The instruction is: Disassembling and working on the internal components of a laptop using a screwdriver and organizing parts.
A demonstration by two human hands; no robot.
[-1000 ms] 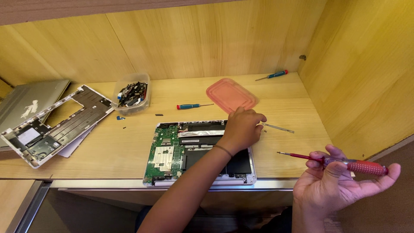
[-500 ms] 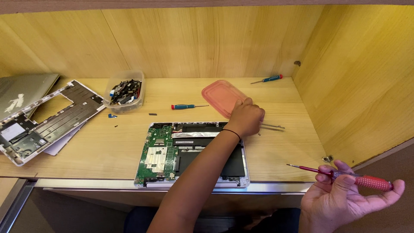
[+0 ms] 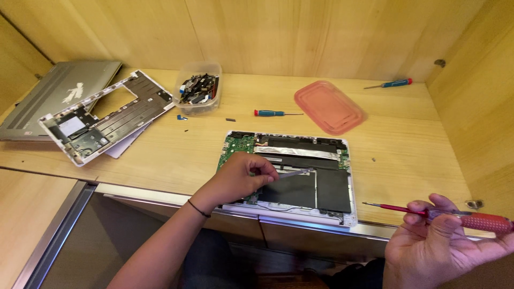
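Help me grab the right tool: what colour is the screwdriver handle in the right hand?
Red, seen in the head view: the screwdriver in the right hand.

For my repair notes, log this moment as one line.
left hand: holds tweezers over open laptop | right hand: holds red screwdriver, off the laptop | wooden desk

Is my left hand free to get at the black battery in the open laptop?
Probably yes. The left hand, holding tweezers, already hovers over the open laptop, and nothing covers the black battery.
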